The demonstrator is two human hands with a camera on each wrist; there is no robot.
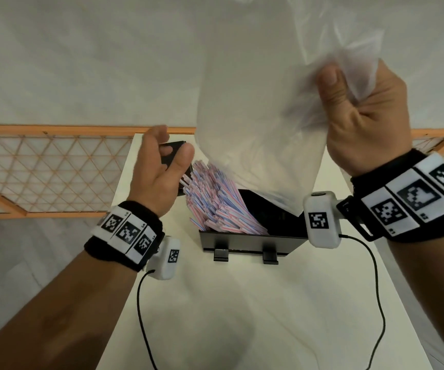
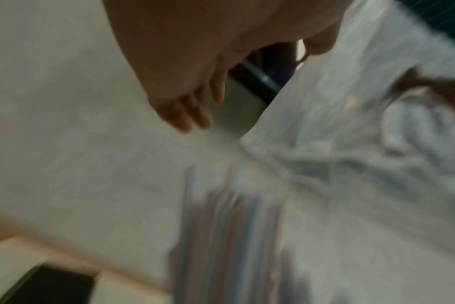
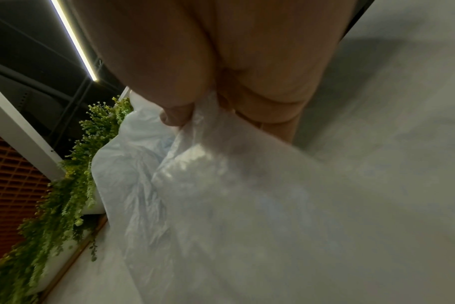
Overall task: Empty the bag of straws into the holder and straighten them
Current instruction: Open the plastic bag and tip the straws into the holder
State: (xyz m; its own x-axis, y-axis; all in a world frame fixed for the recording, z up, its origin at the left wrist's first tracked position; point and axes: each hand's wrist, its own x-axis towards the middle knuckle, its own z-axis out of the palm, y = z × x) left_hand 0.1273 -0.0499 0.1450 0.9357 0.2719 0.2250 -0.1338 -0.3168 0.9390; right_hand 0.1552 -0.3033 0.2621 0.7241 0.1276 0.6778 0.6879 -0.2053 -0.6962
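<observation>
My right hand (image 1: 349, 94) is raised at the upper right and grips the bunched end of a clear plastic bag (image 1: 255, 89). The bag hangs down with its mouth over the black holder (image 1: 252, 240) on the white table (image 1: 268, 316). A heap of pink, blue and white striped straws (image 1: 215, 198) lies in the holder, fanned up and to the left. My left hand (image 1: 171, 148) hovers at the holder's far left by the straw tips, fingers relaxed and holding nothing. The left wrist view shows blurred straws (image 2: 234, 226) and the bag (image 2: 351, 102). In the right wrist view my fingers (image 3: 179, 115) pinch the bag (image 3: 221, 195).
An orange lattice railing (image 1: 42, 166) runs behind the table on both sides. Black cables (image 1: 146, 316) from the wrist cameras trail over the near tabletop. The table is narrow, with edges close on the left and right. A hanging green plant (image 3: 73, 174) shows only in the right wrist view.
</observation>
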